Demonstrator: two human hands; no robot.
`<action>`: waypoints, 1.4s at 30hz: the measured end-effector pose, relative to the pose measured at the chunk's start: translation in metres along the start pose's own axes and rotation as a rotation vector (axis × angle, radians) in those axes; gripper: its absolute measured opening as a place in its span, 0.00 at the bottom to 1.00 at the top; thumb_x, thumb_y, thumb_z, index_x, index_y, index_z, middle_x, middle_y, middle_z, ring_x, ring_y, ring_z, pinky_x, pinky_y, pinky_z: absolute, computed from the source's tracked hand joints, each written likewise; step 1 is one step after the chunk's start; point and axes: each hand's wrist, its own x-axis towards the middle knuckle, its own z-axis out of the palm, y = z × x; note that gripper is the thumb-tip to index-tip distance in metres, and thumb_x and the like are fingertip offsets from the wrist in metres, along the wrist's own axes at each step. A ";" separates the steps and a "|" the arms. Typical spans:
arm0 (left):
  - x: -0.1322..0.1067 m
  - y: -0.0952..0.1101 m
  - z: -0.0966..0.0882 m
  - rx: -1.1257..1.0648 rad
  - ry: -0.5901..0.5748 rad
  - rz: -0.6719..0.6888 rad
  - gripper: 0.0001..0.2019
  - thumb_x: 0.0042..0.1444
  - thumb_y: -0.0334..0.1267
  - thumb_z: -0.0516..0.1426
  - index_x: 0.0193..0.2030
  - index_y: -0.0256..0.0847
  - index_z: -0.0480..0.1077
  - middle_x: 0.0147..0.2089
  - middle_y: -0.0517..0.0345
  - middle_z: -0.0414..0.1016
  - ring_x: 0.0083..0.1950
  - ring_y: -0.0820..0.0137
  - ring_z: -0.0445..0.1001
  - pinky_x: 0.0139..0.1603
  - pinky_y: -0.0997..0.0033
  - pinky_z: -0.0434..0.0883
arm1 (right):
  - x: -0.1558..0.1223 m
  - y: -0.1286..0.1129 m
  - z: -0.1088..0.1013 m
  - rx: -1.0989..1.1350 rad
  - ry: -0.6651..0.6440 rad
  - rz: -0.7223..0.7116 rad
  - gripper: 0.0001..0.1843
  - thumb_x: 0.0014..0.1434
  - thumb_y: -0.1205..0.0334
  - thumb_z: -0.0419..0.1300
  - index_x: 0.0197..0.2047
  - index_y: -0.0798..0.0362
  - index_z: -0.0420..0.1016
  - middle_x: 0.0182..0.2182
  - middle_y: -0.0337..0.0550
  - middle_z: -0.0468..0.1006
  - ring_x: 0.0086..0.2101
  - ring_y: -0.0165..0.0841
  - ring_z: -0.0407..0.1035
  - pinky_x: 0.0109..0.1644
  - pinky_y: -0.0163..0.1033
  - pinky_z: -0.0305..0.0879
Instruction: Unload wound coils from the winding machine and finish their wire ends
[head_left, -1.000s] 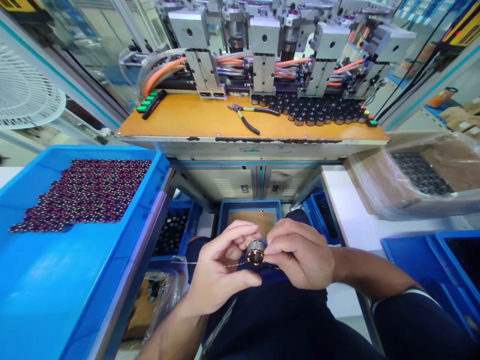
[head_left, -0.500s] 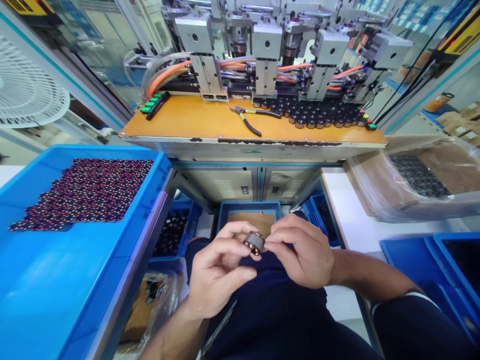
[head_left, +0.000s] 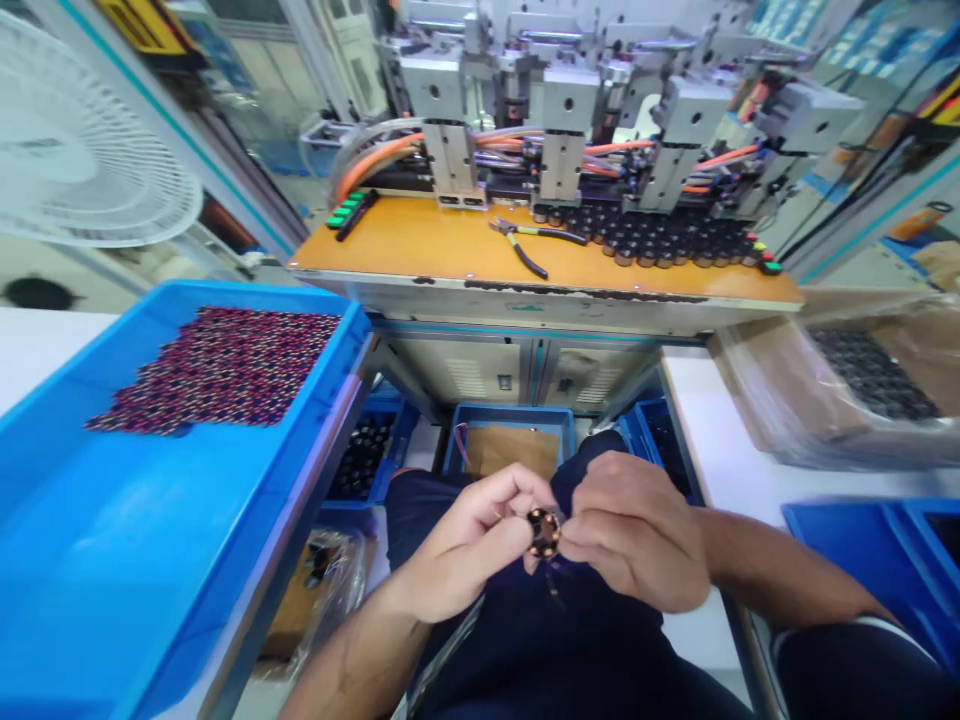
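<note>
Over my lap, both hands pinch one small round motor stator (head_left: 544,532) with copper windings, its open face turned toward me. My left hand (head_left: 469,545) grips it from the left with thumb and fingertips closed. My right hand (head_left: 634,540) holds its right side, fingers curled. A short thin wire hangs below the part. To the left stands a large blue tray (head_left: 150,530) with a patch of many purple-wound stators (head_left: 225,365) at its far end.
Ahead is an orange-topped bench (head_left: 420,245) with black-handled pliers (head_left: 536,245), rows of dark stators (head_left: 660,240) and a winding machine (head_left: 562,110) behind. Blue bins (head_left: 510,440) sit under the bench. A plastic-lined carton (head_left: 855,380) lies right, a white fan (head_left: 82,150) at left.
The stator has been turned from its side to face me and has dropped slightly. The long wire stretched to the left a second ago is gone. My view has shifted left.
</note>
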 end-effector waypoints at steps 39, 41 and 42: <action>0.004 -0.006 0.004 -0.390 0.099 0.318 0.22 0.49 0.49 0.70 0.45 0.41 0.73 0.47 0.52 0.81 0.54 0.63 0.79 0.54 0.65 0.73 | 0.025 -0.003 -0.011 -0.069 -0.200 0.106 0.05 0.66 0.72 0.56 0.40 0.54 0.71 0.30 0.41 0.74 0.29 0.28 0.73 0.34 0.33 0.73; 0.005 -0.008 0.003 -0.368 -0.005 0.153 0.26 0.53 0.57 0.65 0.46 0.36 0.73 0.38 0.50 0.80 0.38 0.69 0.81 0.40 0.73 0.74 | 0.025 -0.001 -0.012 -0.007 -0.195 0.075 0.05 0.66 0.73 0.55 0.40 0.54 0.70 0.30 0.40 0.74 0.28 0.28 0.73 0.33 0.33 0.73; 0.005 -0.010 0.002 -0.355 -0.063 0.096 0.26 0.55 0.58 0.63 0.45 0.34 0.73 0.33 0.52 0.79 0.31 0.72 0.78 0.33 0.76 0.72 | 0.025 -0.001 -0.012 0.013 -0.192 0.073 0.05 0.66 0.73 0.55 0.40 0.55 0.70 0.30 0.41 0.74 0.28 0.28 0.73 0.33 0.34 0.73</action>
